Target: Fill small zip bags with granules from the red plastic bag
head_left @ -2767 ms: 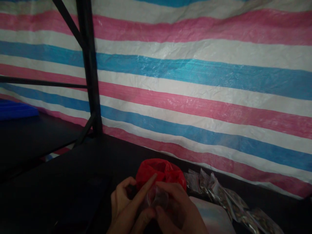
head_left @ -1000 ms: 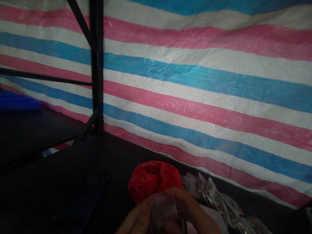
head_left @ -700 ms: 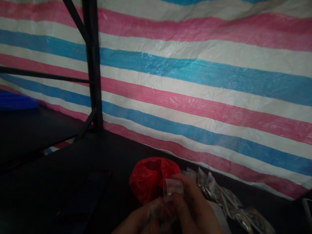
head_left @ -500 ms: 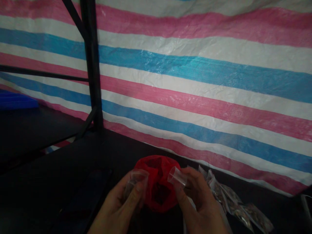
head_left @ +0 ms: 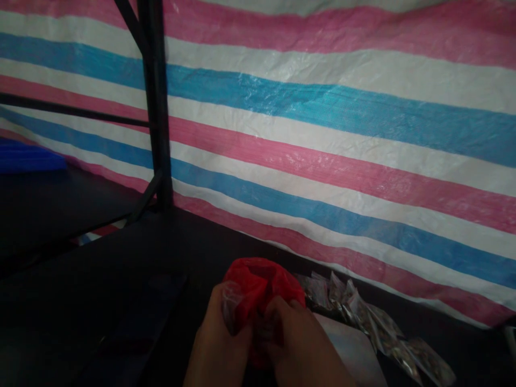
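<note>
Hands (head_left: pixel 258 338) now meet, seemingly inside crinkled red bag (head_left: pixel 262 282).

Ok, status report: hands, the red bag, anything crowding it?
Left hand pinching small clear bag. Right hand at red plastic bag, grip unclear. Filled clear packets close beside the right hand.

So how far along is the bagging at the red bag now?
Looks done: a row of small filled clear packets lies along the striped tarp. In hand: the left hand pinches a small clear plastic pouch against the crumpled red plastic bag, and the right hand reaches into it. Left: that pouch looks unfilled; how much remains in the red bag is hidden.
</note>
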### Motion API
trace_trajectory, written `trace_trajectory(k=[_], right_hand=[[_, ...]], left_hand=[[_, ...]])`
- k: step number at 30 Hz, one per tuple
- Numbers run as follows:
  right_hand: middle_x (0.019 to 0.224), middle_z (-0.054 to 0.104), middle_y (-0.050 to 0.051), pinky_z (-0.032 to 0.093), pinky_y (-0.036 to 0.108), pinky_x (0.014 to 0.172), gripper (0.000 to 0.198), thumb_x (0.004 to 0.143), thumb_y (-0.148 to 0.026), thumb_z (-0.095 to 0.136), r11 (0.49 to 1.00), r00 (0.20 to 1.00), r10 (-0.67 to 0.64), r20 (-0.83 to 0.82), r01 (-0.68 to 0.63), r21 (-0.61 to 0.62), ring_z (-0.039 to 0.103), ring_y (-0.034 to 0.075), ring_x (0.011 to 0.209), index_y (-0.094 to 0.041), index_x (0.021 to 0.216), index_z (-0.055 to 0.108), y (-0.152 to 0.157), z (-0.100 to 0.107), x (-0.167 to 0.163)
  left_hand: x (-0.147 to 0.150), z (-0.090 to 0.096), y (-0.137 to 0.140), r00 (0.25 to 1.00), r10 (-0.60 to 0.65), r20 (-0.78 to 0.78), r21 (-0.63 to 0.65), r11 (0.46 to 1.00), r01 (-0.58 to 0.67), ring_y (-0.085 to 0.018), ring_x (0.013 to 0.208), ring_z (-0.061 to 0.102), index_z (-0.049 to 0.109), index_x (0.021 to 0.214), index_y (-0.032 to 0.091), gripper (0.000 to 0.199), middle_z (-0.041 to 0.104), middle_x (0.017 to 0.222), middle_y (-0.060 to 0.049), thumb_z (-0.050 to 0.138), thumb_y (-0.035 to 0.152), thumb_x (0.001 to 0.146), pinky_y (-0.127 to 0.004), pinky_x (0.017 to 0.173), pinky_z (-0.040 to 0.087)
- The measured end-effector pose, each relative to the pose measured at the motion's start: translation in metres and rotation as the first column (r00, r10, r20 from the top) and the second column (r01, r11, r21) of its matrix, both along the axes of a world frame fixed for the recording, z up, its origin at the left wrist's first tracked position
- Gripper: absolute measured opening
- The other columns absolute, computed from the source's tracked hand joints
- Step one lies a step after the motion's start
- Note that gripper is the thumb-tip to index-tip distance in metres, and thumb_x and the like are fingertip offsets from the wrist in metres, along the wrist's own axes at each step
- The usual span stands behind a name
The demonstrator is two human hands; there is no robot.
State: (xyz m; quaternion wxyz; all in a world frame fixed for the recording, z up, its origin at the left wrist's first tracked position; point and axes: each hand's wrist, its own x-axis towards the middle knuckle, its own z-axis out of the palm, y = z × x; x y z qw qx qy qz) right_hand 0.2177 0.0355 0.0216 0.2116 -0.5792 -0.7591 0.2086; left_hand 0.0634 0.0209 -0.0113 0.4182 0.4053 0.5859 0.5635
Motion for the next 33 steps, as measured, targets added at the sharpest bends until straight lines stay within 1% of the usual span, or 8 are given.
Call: trace_trajectory(k=[6, 11, 16, 21, 24, 27, 29, 33], right_hand=[[0.114, 0.081, 0.013, 0.055, 0.043, 0.087, 0.04, 0.075, -0.003, 0.065, 0.991, 0.997, 0.007, 0.076, 0.004, -0.133, 0.076, 0.036, 0.109, -0.022, 0.107, 0.077, -0.011, 0.009, 0.001], [0.115, 0.082, 0.014, 0.057, 0.046, 0.089, 0.042, 0.081, -0.009, 0.066, 0.994, 0.993, -0.028, 0.111, 0.039, -0.101, 0.078, 0.038, 0.109, -0.022, 0.12, 0.075, -0.015, 0.019, 0.004], [0.133, 0.077, 0.015, 0.057, 0.047, 0.097, 0.041, 0.09, -0.008, 0.061, 0.96, 0.96, 0.005, 0.278, 0.073, -0.27, 0.075, 0.036, 0.118, -0.023, 0.126, 0.074, -0.02, 0.043, -0.006], [0.128, 0.078, 0.017, 0.058, 0.049, 0.096, 0.036, 0.095, -0.014, 0.06, 0.936, 0.938, -0.001, 0.346, 0.122, -0.33, 0.076, 0.038, 0.116, -0.021, 0.127, 0.075, -0.025, 0.049, -0.01], [0.127, 0.079, 0.017, 0.057, 0.049, 0.094, 0.037, 0.094, -0.014, 0.061, 0.925, 0.934, 0.008, 0.358, 0.13, -0.358, 0.076, 0.039, 0.115, -0.022, 0.127, 0.075, -0.029, 0.05, -0.008], [0.129, 0.078, 0.014, 0.056, 0.044, 0.093, 0.036, 0.093, -0.011, 0.061, 0.95, 0.96, 0.024, 0.278, 0.065, -0.305, 0.075, 0.034, 0.113, -0.024, 0.122, 0.077, -0.026, 0.051, -0.006], [0.131, 0.076, 0.011, 0.052, 0.042, 0.1, 0.036, 0.091, -0.006, 0.059, 0.986, 0.979, 0.035, 0.202, -0.001, -0.167, 0.07, 0.031, 0.12, -0.024, 0.116, 0.078, -0.018, 0.048, -0.006], [0.125, 0.077, 0.008, 0.042, 0.049, 0.113, 0.045, 0.076, 0.006, 0.059, 0.999, 0.984, 0.043, 0.175, -0.047, 0.016, 0.059, 0.034, 0.131, -0.021, 0.106, 0.078, -0.001, 0.033, -0.009]], left_hand=[[-0.009, 0.025, -0.004, 0.977, 0.163, 0.137, 0.075, 0.982, -0.175, -0.021, 0.074, 0.074, 0.064, 0.102, 0.02, 0.039, 0.075, 0.085, -0.001, 0.077, 0.034, 0.067, -0.029, 0.064, 0.063], [-0.007, 0.033, -0.009, 0.967, 0.2, 0.157, 0.124, 0.968, -0.22, -0.018, 0.073, 0.071, 0.069, 0.096, 0.02, 0.042, 0.074, 0.084, 0.001, 0.079, 0.03, 0.057, -0.026, 0.065, 0.062], [-0.01, 0.036, -0.008, 0.951, 0.199, 0.238, 0.045, 0.976, -0.215, -0.021, 0.077, 0.072, 0.067, 0.105, 0.021, 0.057, 0.075, 0.085, 0.001, 0.087, 0.038, 0.054, -0.029, 0.068, 0.062], [-0.011, 0.047, -0.012, 0.913, 0.39, 0.117, 0.122, 0.907, -0.403, -0.022, 0.075, 0.072, 0.07, 0.089, 0.024, 0.042, 0.076, 0.081, 0.001, 0.082, 0.04, 0.052, -0.032, 0.068, 0.063], [-0.011, 0.045, -0.014, 0.914, 0.4, 0.064, 0.144, 0.903, -0.405, -0.024, 0.074, 0.073, 0.07, 0.088, 0.026, 0.038, 0.077, 0.082, 0.0, 0.079, 0.039, 0.054, -0.034, 0.066, 0.062], [-0.014, 0.034, -0.011, 0.958, 0.279, 0.066, 0.11, 0.952, -0.285, -0.027, 0.081, 0.075, 0.069, 0.098, 0.025, 0.044, 0.079, 0.09, -0.002, 0.081, 0.041, 0.059, -0.035, 0.07, 0.063], [-0.016, 0.026, -0.009, 0.979, 0.194, 0.061, 0.11, 0.974, -0.2, -0.027, 0.086, 0.076, 0.067, 0.104, 0.024, 0.045, 0.079, 0.095, -0.003, 0.082, 0.041, 0.064, -0.036, 0.075, 0.063], [-0.013, 0.015, -0.004, 0.982, 0.179, 0.062, 0.117, 0.976, -0.185, -0.026, 0.087, 0.076, 0.063, 0.108, 0.025, 0.048, 0.078, 0.096, -0.001, 0.084, 0.037, 0.066, -0.035, 0.076, 0.063]])
